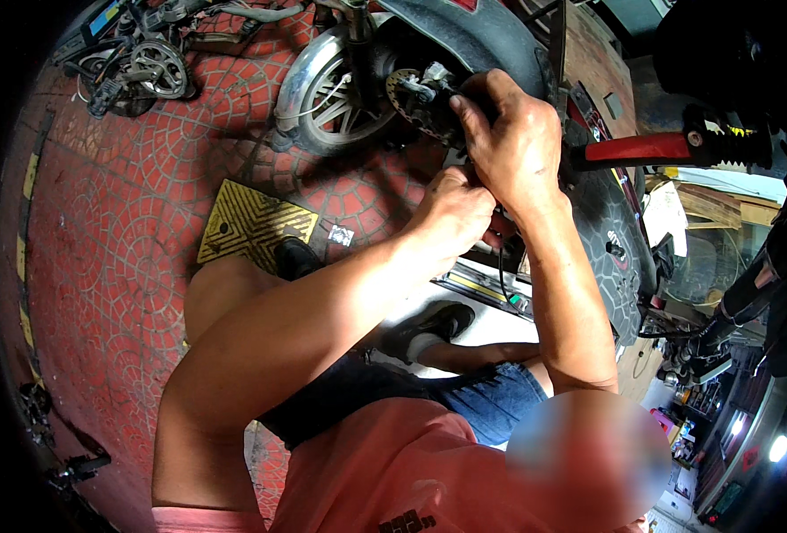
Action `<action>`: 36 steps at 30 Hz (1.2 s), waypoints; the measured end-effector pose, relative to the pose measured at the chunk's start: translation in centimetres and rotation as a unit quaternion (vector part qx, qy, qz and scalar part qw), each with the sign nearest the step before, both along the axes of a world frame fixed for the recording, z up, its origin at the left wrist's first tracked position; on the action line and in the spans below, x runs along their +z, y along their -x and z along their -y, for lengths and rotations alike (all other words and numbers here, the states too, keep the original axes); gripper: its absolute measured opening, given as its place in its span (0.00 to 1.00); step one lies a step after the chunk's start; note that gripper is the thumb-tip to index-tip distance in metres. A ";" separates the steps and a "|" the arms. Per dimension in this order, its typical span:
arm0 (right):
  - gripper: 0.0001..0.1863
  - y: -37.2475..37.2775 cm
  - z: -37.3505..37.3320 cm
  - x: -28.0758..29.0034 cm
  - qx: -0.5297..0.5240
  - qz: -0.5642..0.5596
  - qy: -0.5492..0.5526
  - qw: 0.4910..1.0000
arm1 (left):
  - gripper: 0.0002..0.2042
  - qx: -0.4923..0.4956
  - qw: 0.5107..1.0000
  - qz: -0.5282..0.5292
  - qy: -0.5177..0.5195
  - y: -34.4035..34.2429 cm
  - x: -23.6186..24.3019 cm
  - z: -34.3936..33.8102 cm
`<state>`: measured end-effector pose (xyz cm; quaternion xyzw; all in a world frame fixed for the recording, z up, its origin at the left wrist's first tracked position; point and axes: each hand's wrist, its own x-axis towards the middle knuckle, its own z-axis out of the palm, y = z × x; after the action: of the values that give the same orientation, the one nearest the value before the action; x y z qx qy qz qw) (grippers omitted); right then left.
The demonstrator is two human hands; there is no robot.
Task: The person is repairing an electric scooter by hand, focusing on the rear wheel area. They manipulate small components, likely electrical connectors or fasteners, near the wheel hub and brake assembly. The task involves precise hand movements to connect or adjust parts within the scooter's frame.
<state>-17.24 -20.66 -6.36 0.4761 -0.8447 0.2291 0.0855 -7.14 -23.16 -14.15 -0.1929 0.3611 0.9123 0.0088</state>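
Observation:
My right hand (511, 133) reaches over the front of a scooter and its fingers close around the black brake caliper (429, 89) beside the perforated brake disc (404, 99). Just below it, my left hand (451, 213) is clenched against the scooter body under my right wrist; what it grips is hidden. The front wheel (333, 89), with silver spokes and a black tyre, stands on the red paving. A dark mudguard (464, 35) curves above the wheel.
A yellow ribbed ramp plate (253, 224) lies on the red patterned paving (127, 204) by my black shoe (295, 258). Loose metal parts (140, 62) are piled at the top left. A red-and-black handle (660, 147) sticks out on the right. Shop clutter fills the lower right.

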 end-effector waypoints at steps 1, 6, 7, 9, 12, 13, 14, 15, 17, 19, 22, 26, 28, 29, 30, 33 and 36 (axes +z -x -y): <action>0.11 0.1 0.1 0.0 -0.003 -0.003 -0.009 1.000 | 0.09 0.007 1.000 -0.009 -0.013 0.1 -0.4 -0.2; 0.10 0.4 0.1 0.1 0.007 0.001 -0.008 1.000 | 0.09 0.029 0.998 -0.035 -0.040 0.7 -1.6 -1.1; 0.10 0.5 0.2 0.0 0.005 -0.004 -0.020 1.000 | 0.09 0.032 0.998 -0.025 -0.039 0.7 -1.6 -1.1; 0.10 0.6 0.3 0.1 0.005 -0.005 -0.032 0.999 | 0.09 0.040 0.999 -0.004 -0.037 0.8 -1.7 -1.1; 0.11 0.5 0.4 0.4 0.007 0.003 -0.026 1.000 | 0.08 0.048 0.999 -0.001 0.013 1.0 -1.0 -0.9; 0.11 0.5 0.4 0.4 0.006 0.004 -0.023 1.000 | 0.08 0.062 0.998 -0.014 0.006 0.9 -0.5 -1.0; 0.11 0.5 0.2 0.4 0.004 0.004 -0.021 1.000 | 0.08 0.075 0.997 -0.027 0.000 0.7 0.4 -1.0; 0.12 0.6 0.1 0.4 0.000 0.015 -0.018 1.000 | 0.09 0.089 0.995 -0.040 -0.006 0.6 1.0 -1.0; 0.12 0.7 -0.1 0.5 -0.008 0.035 -0.013 0.999 | 0.09 0.078 0.996 -0.037 -0.015 1.1 -0.2 -1.1; 0.12 0.3 0.4 0.7 -0.008 0.040 -0.029 0.999 | 0.06 0.087 0.994 -0.037 -0.051 1.3 -1.8 -1.5; 0.10 0.2 0.2 1.0 0.001 0.046 -0.016 0.999 | 0.03 0.095 0.989 -0.051 -0.100 1.6 -2.0 -1.9; 0.09 0.3 0.0 0.5 0.017 0.033 -0.005 0.999 | 0.04 0.105 0.990 -0.034 -0.085 1.3 -1.4 -2.2; 0.09 0.1 0.0 0.3 0.016 0.014 -0.011 1.000 | 0.05 0.109 0.991 -0.012 -0.081 1.1 -1.0 -2.2; 0.09 0.1 0.0 0.2 0.012 0.003 -0.015 1.000 | 0.06 0.102 0.992 -0.005 -0.073 0.9 -0.6 -2.0; 0.08 0.0 0.0 0.0 0.008 -0.007 -0.020 1.000 | 0.07 0.096 0.993 0.003 -0.064 0.7 -0.4 -1.7; 0.08 -0.1 0.0 -0.2 0.003 -0.001 -0.002 1.000 | 0.08 0.064 0.997 0.025 -0.019 0.6 -0.7 -1.3; 0.09 0.1 0.0 -0.1 -0.006 0.088 0.050 0.995 | 0.11 0.042 0.997 0.022 0.058 0.7 -0.1 -0.9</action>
<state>-17.32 -20.65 -6.51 0.4441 -0.8393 0.3114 0.0358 -7.83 -22.30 -14.25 -0.2280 0.4048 0.8849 -0.0329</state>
